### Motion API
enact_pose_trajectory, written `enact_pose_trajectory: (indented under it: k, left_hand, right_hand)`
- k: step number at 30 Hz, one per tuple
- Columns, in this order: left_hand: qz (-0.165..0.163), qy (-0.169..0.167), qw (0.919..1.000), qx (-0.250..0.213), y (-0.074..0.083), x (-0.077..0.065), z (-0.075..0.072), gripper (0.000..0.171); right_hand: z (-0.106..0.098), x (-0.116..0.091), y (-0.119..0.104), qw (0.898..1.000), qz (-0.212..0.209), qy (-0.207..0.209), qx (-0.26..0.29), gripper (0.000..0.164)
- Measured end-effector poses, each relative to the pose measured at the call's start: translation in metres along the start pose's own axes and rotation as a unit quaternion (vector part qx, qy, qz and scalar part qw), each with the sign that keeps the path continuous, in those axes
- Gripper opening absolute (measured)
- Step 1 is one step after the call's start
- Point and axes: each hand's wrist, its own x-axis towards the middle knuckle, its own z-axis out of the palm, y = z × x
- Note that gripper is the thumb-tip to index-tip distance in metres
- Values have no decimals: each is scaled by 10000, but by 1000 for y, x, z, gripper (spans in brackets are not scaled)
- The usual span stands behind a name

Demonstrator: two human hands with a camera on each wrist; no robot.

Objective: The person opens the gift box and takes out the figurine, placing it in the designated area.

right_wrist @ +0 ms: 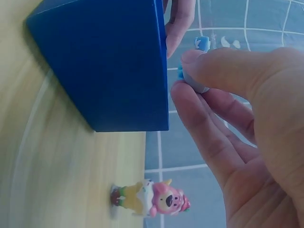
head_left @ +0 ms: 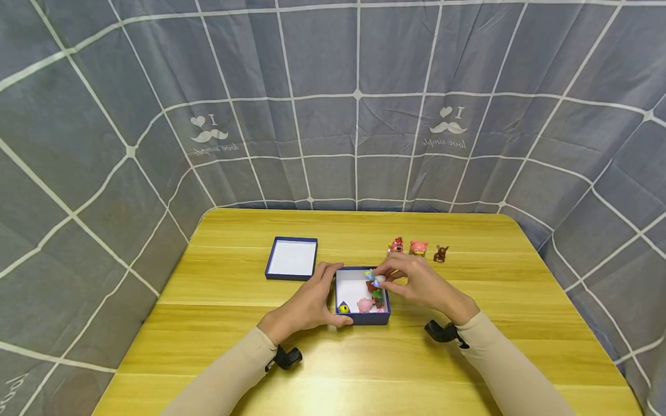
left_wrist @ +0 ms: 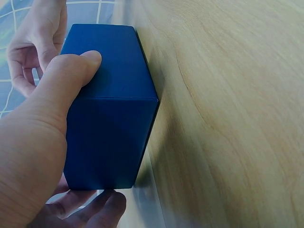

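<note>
A dark blue box (head_left: 364, 318) with a white inside sits on the table in the head view. My left hand (head_left: 308, 300) grips its left side, thumb on the front wall (left_wrist: 111, 137) and fingers round the back. Over the box's right part, my right hand (head_left: 418, 283) pinches a small white and light-blue figurine (right_wrist: 194, 84) between thumb and fingertips, above the rim. Inside the box lie a pink figurine (head_left: 365, 304), a yellow one (head_left: 344, 308) in the front left corner, and green and brown pieces along the right wall, partly covered by the right hand.
Left behind the box lies a shallow blue-rimmed lid (head_left: 293, 257), white inside up. Behind my right hand stand a pink bear figurine (right_wrist: 166, 199), a pink figurine (head_left: 418, 248) and a brown one (head_left: 440, 253). A grey checked curtain (head_left: 333, 127) surrounds the wooden table (head_left: 218, 289).
</note>
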Motion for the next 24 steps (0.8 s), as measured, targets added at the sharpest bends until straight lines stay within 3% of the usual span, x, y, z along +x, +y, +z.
enact_pose_trajectory:
  k: [11,18,24]
  left_hand:
    - [-3,-1,10000,-18,2,0,-1,128]
    - [-7,7,10000,-37,2,0,0,129]
    - [17,6,10000,0,2,0,0,128]
  right_hand:
    - [-1,-8,4,9998,133,139,80,27]
    - [0,-13,10,9993,-115,320,134,29]
    - [-2,-17,10,9992,98,342,176,31]
